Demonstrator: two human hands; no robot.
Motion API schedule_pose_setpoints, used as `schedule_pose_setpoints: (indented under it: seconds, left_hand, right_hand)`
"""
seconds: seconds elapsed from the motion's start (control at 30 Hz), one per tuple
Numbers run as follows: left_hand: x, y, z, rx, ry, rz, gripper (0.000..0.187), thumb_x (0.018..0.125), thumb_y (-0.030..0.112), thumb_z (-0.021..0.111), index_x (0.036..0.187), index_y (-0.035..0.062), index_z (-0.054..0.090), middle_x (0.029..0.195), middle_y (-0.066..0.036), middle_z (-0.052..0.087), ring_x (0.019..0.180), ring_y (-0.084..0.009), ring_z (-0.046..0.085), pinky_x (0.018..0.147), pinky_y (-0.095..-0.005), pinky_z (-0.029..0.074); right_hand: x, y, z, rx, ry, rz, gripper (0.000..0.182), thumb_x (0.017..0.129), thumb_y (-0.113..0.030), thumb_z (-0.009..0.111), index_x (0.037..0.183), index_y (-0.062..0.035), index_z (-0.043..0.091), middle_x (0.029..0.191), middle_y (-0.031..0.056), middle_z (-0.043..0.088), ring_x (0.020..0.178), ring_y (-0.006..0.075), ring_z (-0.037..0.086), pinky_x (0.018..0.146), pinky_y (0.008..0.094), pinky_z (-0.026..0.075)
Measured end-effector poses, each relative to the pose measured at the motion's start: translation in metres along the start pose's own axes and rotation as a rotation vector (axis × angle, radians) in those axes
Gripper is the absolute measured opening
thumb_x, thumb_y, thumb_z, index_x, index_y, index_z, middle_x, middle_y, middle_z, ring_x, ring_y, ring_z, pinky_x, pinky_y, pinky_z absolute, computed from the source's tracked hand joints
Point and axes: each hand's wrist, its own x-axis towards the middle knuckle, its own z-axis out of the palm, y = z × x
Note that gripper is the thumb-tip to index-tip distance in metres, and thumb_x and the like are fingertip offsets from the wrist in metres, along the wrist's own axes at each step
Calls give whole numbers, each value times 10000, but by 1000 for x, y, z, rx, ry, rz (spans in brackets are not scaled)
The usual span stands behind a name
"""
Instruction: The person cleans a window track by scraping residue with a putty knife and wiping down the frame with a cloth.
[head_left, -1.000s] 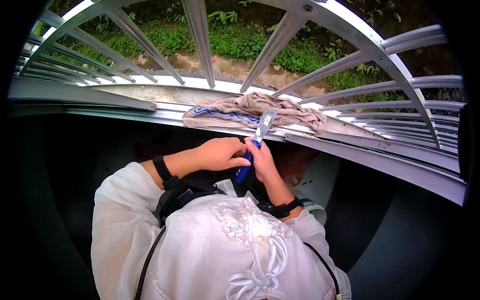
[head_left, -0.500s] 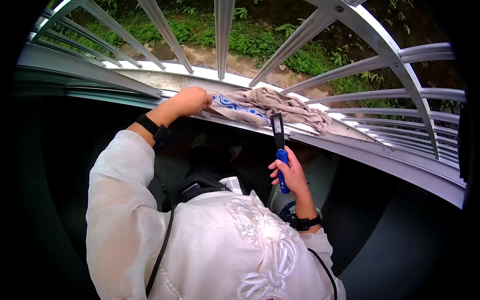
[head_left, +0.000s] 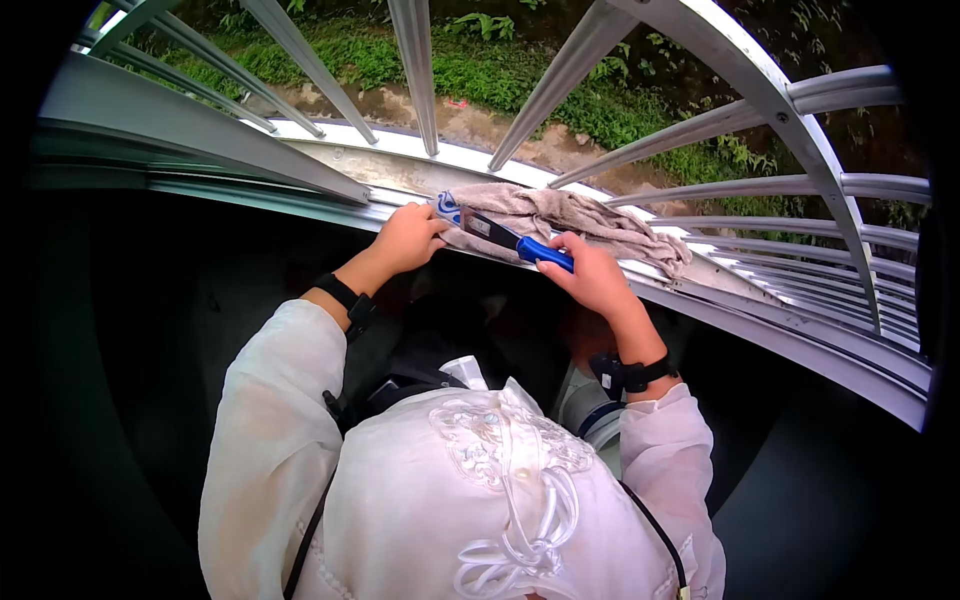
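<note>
A person's right hand [head_left: 592, 278] grips a putty knife [head_left: 545, 253] by its bright blue handle, fingers wrapped around the end, above a window sill. The tool's flat, dark blade [head_left: 488, 229] slants up and leftward, a pale rectangular mark near its broad tip. The left hand [head_left: 405, 240], fingers drawn together, pinches the left end of a towel [head_left: 560, 212] just beside that tip. Rumpled and dusty pinkish-brown, the towel lies bunched in thick folds along the sill, a patch of blue wavy pattern [head_left: 447, 205] showing at the pinched end. Beneath it runs a silvery metal window track [head_left: 800, 345], with the end of a sliding frame [head_left: 330, 180] near the left hand. Black bands circle both wrists below the sleeves of a sheer white blouse [head_left: 400, 500]. Beyond the sill, metal bars [head_left: 418, 80] fan outward over bare earth and low green plants [head_left: 480, 75].
</note>
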Motion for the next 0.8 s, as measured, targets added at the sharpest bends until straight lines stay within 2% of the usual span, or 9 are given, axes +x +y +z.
schedule_pose_setpoints:
  seconds: [0.1, 0.17, 0.27, 0.3, 0.43, 0.5, 0.53, 0.6, 0.8]
  left_hand:
    - [2, -2, -6, -49, 19, -23, 361, 733, 179, 708, 1065, 75, 611, 945, -115, 597, 939, -316, 545, 827, -384, 443]
    - [-5, -4, -16, -299, 1, -189, 374, 736, 161, 708, 1075, 62, 585, 1002, -123, 590, 1002, -326, 532, 874, -371, 431]
    - [-25, -7, -22, -295, 60, -43, 350, 737, 146, 705, 1054, 60, 582, 1053, -120, 575, 1051, -323, 514, 908, -371, 416]
    - [-30, -9, -18, -231, 140, 17, 370, 732, 130, 702, 1077, 70, 584, 1079, -114, 560, 1053, -309, 509, 914, -383, 405]
    - [-39, -5, -14, -64, 190, 25, 416, 716, 104, 694, 1116, 75, 583, 1078, -104, 548, 1044, -296, 499, 913, -397, 395]
    - [-42, 4, -18, -17, 214, -15, 404, 719, 97, 686, 1108, 66, 583, 1072, -104, 547, 1044, -296, 498, 913, -398, 394]
    - [-44, 7, -19, 28, 236, -50, 393, 721, 90, 679, 1101, 56, 583, 1065, -104, 545, 1044, -296, 496, 912, -400, 393]
    - [-53, 12, -17, 24, 273, -113, 385, 724, 83, 671, 1096, 45, 579, 1066, -109, 544, 1039, -300, 498, 905, -400, 397]
    - [-71, 24, -8, -66, 328, -202, 413, 741, 81, 652, 1136, 25, 547, 1119, -141, 532, 1049, -331, 500, 893, -405, 418]
  right_hand:
    - [23, -15, -8, -95, -17, 1, 337, 761, -293, 675, 1028, -103, 593, 835, 150, 648, 789, 346, 618, 709, 414, 491]
    - [38, -19, -11, -134, 31, -279, 308, 724, -232, 681, 981, -75, 618, 888, 153, 633, 835, 328, 609, 743, 392, 492]
    - [55, -44, -24, -60, 19, -266, 337, 671, -166, 734, 981, -69, 645, 899, 124, 637, 871, 294, 608, 753, 357, 486]
    - [59, -55, -25, 21, 99, -270, 325, 674, -149, 745, 971, -62, 642, 879, 108, 634, 844, 252, 613, 747, 334, 487]
    - [86, -79, 3, 173, 129, -257, 307, 713, -208, 725, 955, -58, 609, 809, 95, 641, 727, 238, 610, 692, 319, 487]
    - [109, -73, 48, 666, 308, -368, 306, 749, -239, 720, 954, -60, 580, 738, 36, 632, 653, 154, 582, 630, 284, 465]
    - [124, -68, 73, 924, 274, -370, 248, 771, -215, 709, 884, -60, 553, 706, 1, 601, 640, 84, 545, 596, 257, 445]
    - [131, -75, 81, 1158, 150, -259, 246, 769, -197, 726, 810, -64, 523, 682, -14, 559, 596, 69, 516, 570, 234, 434]
    - [153, -111, 81, 1299, 294, -169, 289, 772, -216, 746, 768, -64, 501, 645, -22, 518, 543, 56, 503, 511, 218, 426]
